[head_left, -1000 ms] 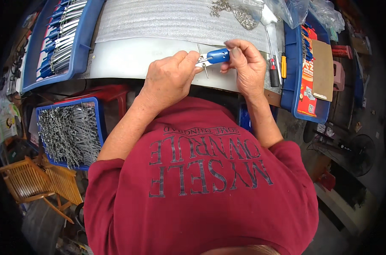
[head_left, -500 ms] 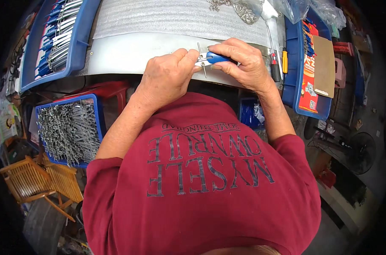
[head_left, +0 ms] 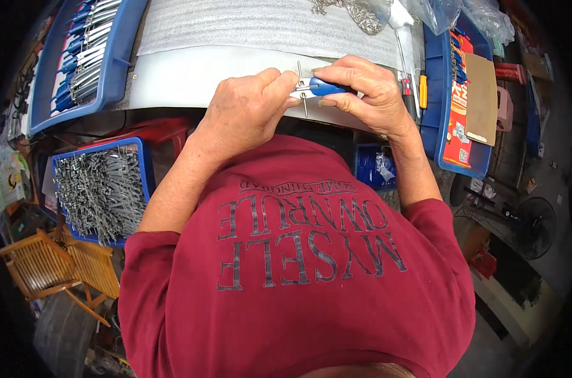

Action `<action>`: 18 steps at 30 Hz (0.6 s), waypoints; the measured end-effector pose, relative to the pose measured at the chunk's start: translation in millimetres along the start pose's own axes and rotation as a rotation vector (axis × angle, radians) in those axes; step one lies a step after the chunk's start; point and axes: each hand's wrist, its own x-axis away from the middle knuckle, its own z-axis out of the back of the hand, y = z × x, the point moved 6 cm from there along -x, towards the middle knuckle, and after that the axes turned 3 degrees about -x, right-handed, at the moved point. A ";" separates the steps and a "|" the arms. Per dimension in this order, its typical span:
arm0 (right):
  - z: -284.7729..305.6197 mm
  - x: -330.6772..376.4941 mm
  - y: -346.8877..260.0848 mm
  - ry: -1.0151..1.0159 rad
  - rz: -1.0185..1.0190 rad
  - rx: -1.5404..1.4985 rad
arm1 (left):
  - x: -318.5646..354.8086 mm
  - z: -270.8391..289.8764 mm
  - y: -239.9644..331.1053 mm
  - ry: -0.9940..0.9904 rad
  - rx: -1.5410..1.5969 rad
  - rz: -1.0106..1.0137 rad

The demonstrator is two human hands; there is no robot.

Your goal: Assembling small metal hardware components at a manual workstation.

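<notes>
Between my hands, over the table's near edge, is a blue-handled metal tool [head_left: 327, 87] whose exact kind I cannot make out. A thin metal rod [head_left: 305, 108] crosses its silvery part at right angles. My left hand [head_left: 245, 107] is closed round the metal end, thumb and curled fingers hiding most of it. From the other side, my right hand [head_left: 374, 94] pinches the blue handle between thumb and fingers.
White foam sheet [head_left: 248, 28] covers the far tabletop. Blue bins of blue-handled tools stand left [head_left: 113, 82] and right [head_left: 432, 120]. A yellow screwdriver [head_left: 423, 91] lies beside the right bin. Lower left, another blue bin [head_left: 148, 170] holds metal parts.
Both hands and the tool have shifted slightly right. The grip of each hand looks the same.
</notes>
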 end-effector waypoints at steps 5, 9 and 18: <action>0.2 -1.4 -1.5 -0.010 0.007 -0.027 | -1.9 4.0 0.0 -0.019 -0.020 -0.033; -4.2 -0.5 -4.8 0.013 0.015 0.047 | -1.1 4.4 1.5 -0.018 -0.037 -0.039; -1.2 -4.4 -8.6 -0.021 0.015 -0.024 | -2.8 6.9 4.9 -0.004 0.005 -0.041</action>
